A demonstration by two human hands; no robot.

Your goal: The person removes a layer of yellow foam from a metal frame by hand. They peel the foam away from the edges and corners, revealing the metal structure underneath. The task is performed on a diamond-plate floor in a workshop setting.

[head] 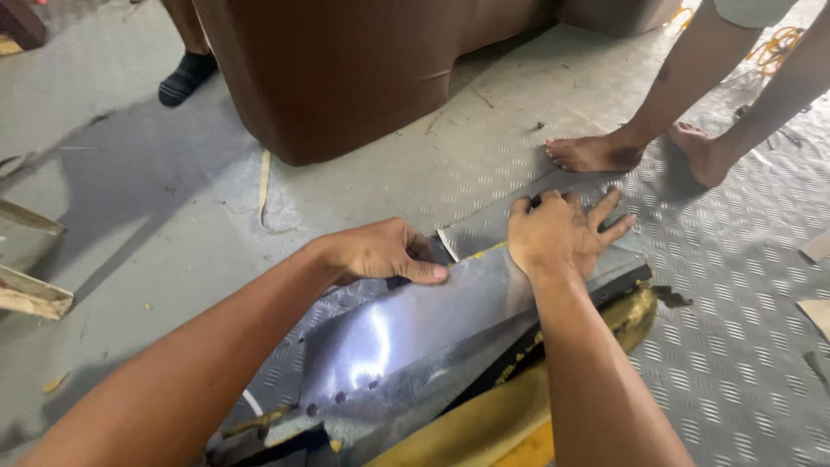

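A shiny grey metal sheet point(406, 333) lies over a black and yellow frame point(484, 415) low in the head view. My left hand point(380, 251) grips the sheet's far left edge, thumb on top and fingers curled under. My right hand point(562, 229) presses flat, fingers spread, on the sheet's far right corner, where it meets the patterned floor covering point(735, 285). Several small holes run along the sheet's near left part.
A large brown upholstered piece point(346, 69) stands at the top middle. A person's bare feet point(596, 154) stand just beyond my right hand. Another person's black-socked foot point(186, 78) is at top left. Wooden strips point(30, 294) lie at the left edge.
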